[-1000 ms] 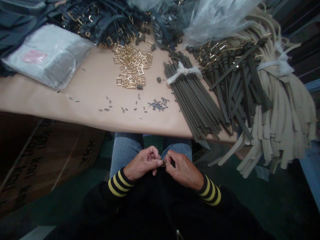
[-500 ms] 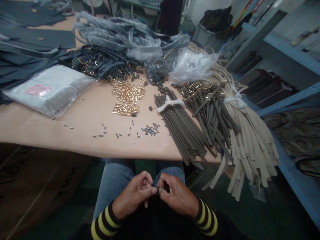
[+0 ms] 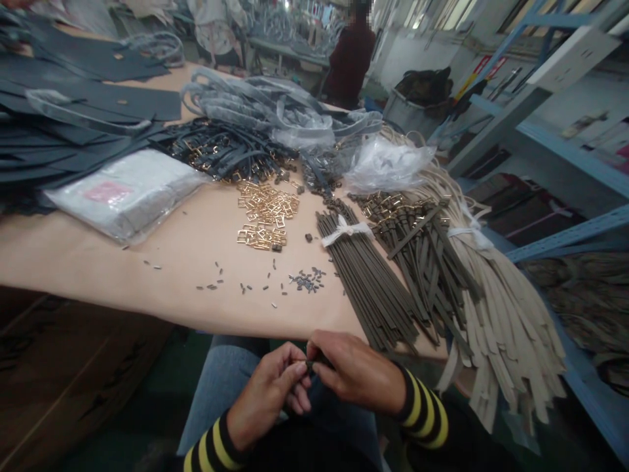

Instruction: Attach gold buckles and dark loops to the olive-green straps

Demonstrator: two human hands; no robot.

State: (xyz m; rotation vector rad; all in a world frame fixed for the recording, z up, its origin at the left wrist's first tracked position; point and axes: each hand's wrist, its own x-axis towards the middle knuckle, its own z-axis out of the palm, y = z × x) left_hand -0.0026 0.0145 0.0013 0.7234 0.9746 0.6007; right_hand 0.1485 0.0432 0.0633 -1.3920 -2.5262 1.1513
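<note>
My left hand (image 3: 268,396) and my right hand (image 3: 354,367) meet over my lap, just below the table's front edge. Their fingertips pinch a small dark metal piece (image 3: 313,362), partly hidden by my fingers. Beyond them, on the table, lie a heap of gold rectangular buckles (image 3: 268,213) and a scatter of small grey metal pieces (image 3: 307,282). To the right are a tied bundle of olive-grey strap strips (image 3: 368,288) and looser beige straps (image 3: 506,328). None of these touch my hands.
Tan paper covers the table (image 3: 147,259). Dark straps with buckles (image 3: 221,149), a plastic bag of grey material (image 3: 130,193) and dark leather sheets (image 3: 73,105) lie at the back. A person (image 3: 350,65) stands beyond. Blue metal shelving (image 3: 570,137) stands right, a cardboard box (image 3: 63,373) lower left.
My view has swung upward, showing more of the room. My hands have risen toward the table edge, and the right hand now sits higher than the left.
</note>
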